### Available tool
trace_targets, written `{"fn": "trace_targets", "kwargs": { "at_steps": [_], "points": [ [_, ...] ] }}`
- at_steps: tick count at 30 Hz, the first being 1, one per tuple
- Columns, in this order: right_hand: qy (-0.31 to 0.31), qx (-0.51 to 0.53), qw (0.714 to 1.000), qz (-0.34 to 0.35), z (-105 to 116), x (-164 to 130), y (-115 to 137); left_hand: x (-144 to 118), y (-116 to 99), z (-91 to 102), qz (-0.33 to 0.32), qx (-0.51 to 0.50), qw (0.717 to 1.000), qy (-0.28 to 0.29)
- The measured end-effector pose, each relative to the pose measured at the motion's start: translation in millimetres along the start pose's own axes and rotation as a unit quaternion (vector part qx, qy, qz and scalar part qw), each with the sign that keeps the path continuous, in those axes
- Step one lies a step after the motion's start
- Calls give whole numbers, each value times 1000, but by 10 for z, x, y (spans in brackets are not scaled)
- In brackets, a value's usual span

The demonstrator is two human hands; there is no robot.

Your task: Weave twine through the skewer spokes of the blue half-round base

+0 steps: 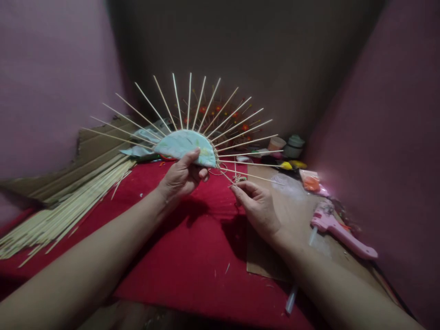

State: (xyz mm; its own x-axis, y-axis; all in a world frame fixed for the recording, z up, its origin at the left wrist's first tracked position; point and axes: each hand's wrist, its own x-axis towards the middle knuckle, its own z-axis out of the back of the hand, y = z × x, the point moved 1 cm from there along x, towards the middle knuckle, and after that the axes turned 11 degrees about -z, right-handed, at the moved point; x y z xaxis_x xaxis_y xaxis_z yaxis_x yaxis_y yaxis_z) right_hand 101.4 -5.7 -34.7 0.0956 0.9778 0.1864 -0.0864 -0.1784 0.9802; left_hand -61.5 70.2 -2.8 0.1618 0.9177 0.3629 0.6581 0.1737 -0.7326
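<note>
My left hand [180,178] grips a half-round pad covered in pale blue cloth [184,144], held upright above a red cloth [192,247]. Several thin bamboo sticks [189,98] fan out from the pad's curved edge like rays. My right hand [256,204] is just right of the pad's lower corner. Its fingertips pinch a thin stick [254,176] and thread at the end of the fan.
A long bundle of loose bamboo sticks [65,208] lies at the left beside cardboard [92,149]. A pink glue gun [338,231] rests on a cardboard sheet [295,201] at the right. Small pots [292,145], orange beads and scraps sit behind. Pink walls close both sides.
</note>
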Motion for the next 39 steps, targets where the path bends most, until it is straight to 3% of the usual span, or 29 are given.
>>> {"fn": "trace_targets", "kwargs": {
  "at_steps": [11,17,24,27,33,39],
  "points": [
    [-156,-57,985,43,211,143,59,55,-129,61,-75,123,989,-22],
    [-200,-71,977,-2,318,215,65,76,-230,49,-115,107,987,-28],
    [-123,51,984,-117,377,274,29,141,-278,133,-62,64,996,-17],
    [-81,48,982,-164,434,314,25,157,-295,159,-63,72,995,-30],
    [-88,-57,987,-125,466,329,58,140,-394,99,-81,97,992,-24],
    [-32,9,991,-133,400,287,51,175,-430,146,-56,28,997,-54]
  ]
}}
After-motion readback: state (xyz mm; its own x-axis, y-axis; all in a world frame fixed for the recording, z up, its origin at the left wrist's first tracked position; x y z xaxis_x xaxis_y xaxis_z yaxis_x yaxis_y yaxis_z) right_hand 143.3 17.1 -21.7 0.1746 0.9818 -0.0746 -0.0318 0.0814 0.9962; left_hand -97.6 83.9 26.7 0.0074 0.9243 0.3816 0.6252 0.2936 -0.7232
